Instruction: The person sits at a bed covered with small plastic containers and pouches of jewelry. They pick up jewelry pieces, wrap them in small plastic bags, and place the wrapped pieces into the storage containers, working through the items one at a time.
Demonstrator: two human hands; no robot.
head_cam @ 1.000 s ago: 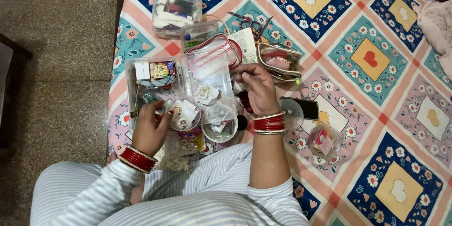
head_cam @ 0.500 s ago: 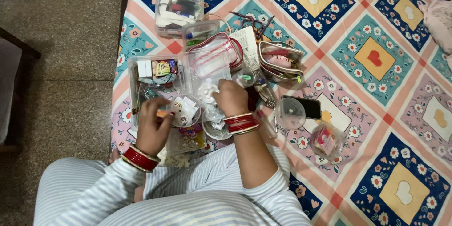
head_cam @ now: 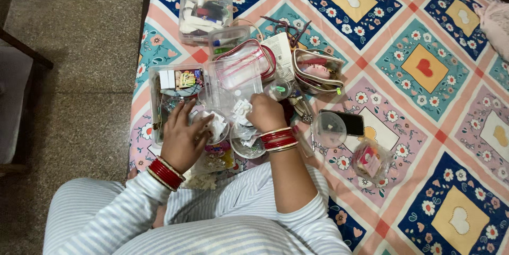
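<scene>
My left hand (head_cam: pixel 183 138) lies on the left rim of a small round clear container (head_cam: pixel 214 125) that holds white paper packets, with the thumb against its side. My right hand (head_cam: pixel 268 113) is closed just right of it, its fingertips pinching a small white packet (head_cam: pixel 241 109). A second round clear container (head_cam: pixel 246 148) with crumpled packets sits under my right wrist. Both wrists wear red and gold bangles. A clear rectangular box (head_cam: pixel 159 98) with small coloured items lies beyond my left hand.
All this lies on a patchwork bedsheet (head_cam: pixel 424 69) with hearts and flowers. Around the hands are a red-trimmed clear pouch (head_cam: pixel 249 56), a gold-trimmed clear pouch (head_cam: pixel 317 69), a dark phone (head_cam: pixel 350 122), a round clear lid (head_cam: pixel 328 128), a small bag of pink items (head_cam: pixel 369 159) and a clear box (head_cam: pixel 204 13). Floor lies to the left.
My right hand moved left from the gold-trimmed pouch to the round containers and closed on a white packet. My left hand stayed on its container, its fingers now stretched out further.
</scene>
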